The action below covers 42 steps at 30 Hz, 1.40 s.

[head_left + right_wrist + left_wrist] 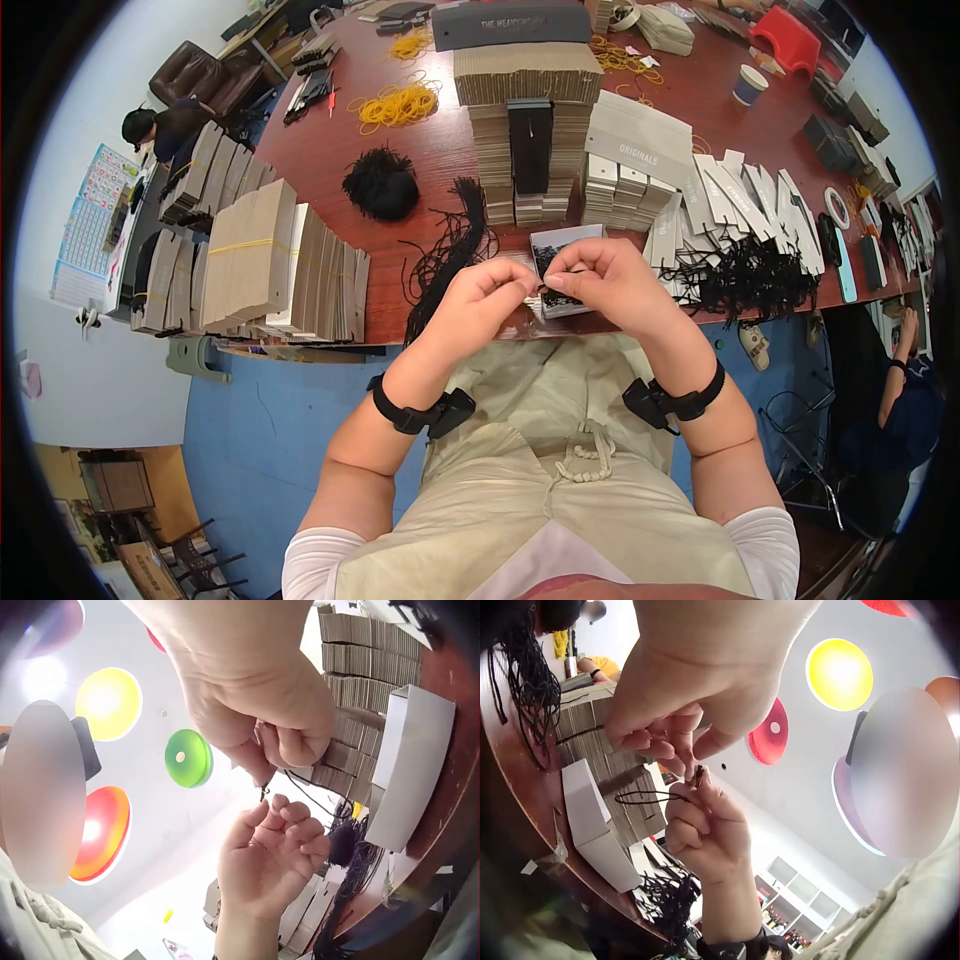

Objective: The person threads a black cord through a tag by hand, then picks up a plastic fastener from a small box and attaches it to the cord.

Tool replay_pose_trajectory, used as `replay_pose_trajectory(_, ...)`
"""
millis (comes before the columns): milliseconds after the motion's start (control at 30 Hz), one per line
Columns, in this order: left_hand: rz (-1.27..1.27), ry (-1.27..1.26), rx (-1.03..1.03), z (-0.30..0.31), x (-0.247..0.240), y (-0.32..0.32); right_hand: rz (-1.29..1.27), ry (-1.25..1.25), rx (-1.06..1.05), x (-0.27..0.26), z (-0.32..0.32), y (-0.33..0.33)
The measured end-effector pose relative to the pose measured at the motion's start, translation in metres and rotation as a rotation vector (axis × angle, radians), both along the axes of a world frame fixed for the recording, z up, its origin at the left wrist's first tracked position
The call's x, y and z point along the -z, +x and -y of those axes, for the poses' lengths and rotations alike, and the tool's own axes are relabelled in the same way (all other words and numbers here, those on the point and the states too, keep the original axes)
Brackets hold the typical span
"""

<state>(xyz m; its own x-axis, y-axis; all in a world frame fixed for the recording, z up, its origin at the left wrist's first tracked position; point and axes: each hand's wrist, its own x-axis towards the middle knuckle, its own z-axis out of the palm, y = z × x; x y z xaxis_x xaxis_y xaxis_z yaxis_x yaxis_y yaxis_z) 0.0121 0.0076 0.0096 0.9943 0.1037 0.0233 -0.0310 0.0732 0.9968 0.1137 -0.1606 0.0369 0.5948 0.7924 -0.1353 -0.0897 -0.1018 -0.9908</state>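
My left hand (492,300) and right hand (607,280) meet fingertip to fingertip above the table's near edge. A thin black cord (641,798) hangs in a loop from the right hand, whose thumb and index finger pinch it. At the meeting point is a small dark piece (264,793) on the cord, with the left thumb and index fingertips closing on it. Fine detail there is partly hidden by the fingers. Just beyond the hands stands an open white box (567,235) holding small black items. A bundle of black cords (455,240) lies beside the left hand.
Stacked grey-brown cards (525,75) rise behind the box, with a black tag (530,145) leaning there. Banded card stacks (245,260) stand left; white tags (750,195) with black cords lie right. Yellow rubber bands (395,105) and a paper cup (750,85) sit farther back.
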Motion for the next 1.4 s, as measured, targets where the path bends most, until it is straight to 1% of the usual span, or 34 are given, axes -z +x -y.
replay_pose_trajectory(33,0.037,-0.014,0.009,0.000,0.001,0.002,-0.021,0.013,0.000,-0.001,0.000,0.000)
replay_pose_trajectory(133,-0.098,-0.138,0.054,0.001,-0.006,-0.003,-0.053,0.048,-0.004,-0.002,0.000,-0.001)
replay_pose_trajectory(200,-0.052,-0.062,0.084,0.003,0.001,-0.003,-0.035,0.069,-0.015,-0.001,-0.001,-0.002)
replay_pose_trajectory(233,-0.029,-0.023,0.099,0.003,0.003,-0.003,-0.083,0.099,-0.025,-0.001,0.000,-0.002)
replay_pose_trajectory(333,-0.010,-0.018,0.082,0.003,-0.002,-0.005,-0.209,0.214,-0.073,0.000,0.002,0.000)
replay_pose_trajectory(400,0.075,-0.102,0.190,0.003,0.002,-0.007,-0.268,0.320,-0.129,0.009,0.005,0.004)
replay_pose_trajectory(433,0.115,-0.145,0.245,0.004,0.001,-0.008,-0.232,0.331,-0.124,0.011,0.005,0.003)
replay_pose_trajectory(467,0.120,-0.134,0.294,0.005,-0.001,-0.010,-0.195,0.342,-0.118,0.011,0.005,0.000)
replay_pose_trajectory(567,0.158,-0.179,0.282,0.009,0.000,-0.011,-0.120,0.358,-0.109,0.015,0.004,-0.002)
replay_pose_trajectory(600,0.225,-0.148,0.325,0.006,0.001,-0.010,-0.104,0.361,-0.111,0.017,0.004,-0.002)
replay_pose_trajectory(667,0.359,-0.084,0.411,-0.005,0.001,-0.008,-0.044,0.282,-0.111,0.011,0.012,0.005)
replay_pose_trajectory(700,0.347,-0.142,0.381,-0.007,0.000,-0.007,-0.013,0.244,-0.110,0.007,0.018,0.011)
replay_pose_trajectory(733,0.337,-0.199,0.351,-0.008,-0.002,-0.007,0.026,0.168,-0.106,0.003,0.024,0.018)
replay_pose_trajectory(767,0.328,-0.258,0.320,-0.007,-0.003,-0.006,0.225,0.182,-0.143,-0.002,0.024,0.019)
replay_pose_trajectory(833,0.206,-0.451,0.336,0.002,0.004,0.000,0.623,0.204,-0.212,-0.016,0.021,0.017)
replay_pose_trajectory(867,0.110,-0.524,0.366,0.004,0.004,0.002,0.712,0.119,-0.219,-0.026,0.019,0.011)
replay_pose_trajectory(900,0.012,-0.595,0.395,0.006,0.003,0.004,0.789,0.119,-0.211,-0.027,0.015,0.010)
replay_pose_trajectory(933,-0.083,-0.520,0.356,0.011,-0.005,0.006,0.867,0.120,-0.202,-0.029,0.010,0.010)
replay_pose_trajectory(967,-0.149,-0.496,0.309,0.014,-0.006,0.008,0.943,0.122,-0.193,-0.029,0.008,0.012)
replay_pose_trajectory(1000,-0.214,-0.471,0.260,0.015,-0.007,0.009,0.977,0.121,-0.110,-0.029,0.005,0.016)
replay_pose_trajectory(1033,-0.279,-0.446,0.211,0.015,-0.008,0.010,1.110,0.099,-0.003,-0.027,0.004,0.026)
replay_pose_trajectory(1100,-0.270,-0.395,0.229,0.009,0.003,0.011,1.444,-0.266,0.554,-0.019,0.001,0.039)
replay_pose_trajectory(1167,-0.224,-0.373,0.266,0.004,0.007,0.009,1.567,-0.471,0.656,-0.014,0.005,0.052)
replay_pose_trajectory(1200,-0.224,-0.385,0.233,0.004,0.005,0.009,1.622,-0.576,0.708,-0.011,0.007,0.057)
replay_pose_trajectory(1300,-0.222,-0.402,0.149,0.007,-0.003,0.005,1.601,-0.594,0.665,-0.003,0.011,0.056)
replay_pose_trajectory(1400,-0.207,-0.356,0.105,0.005,-0.006,0.004,1.701,-0.504,0.758,-0.006,0.012,0.053)
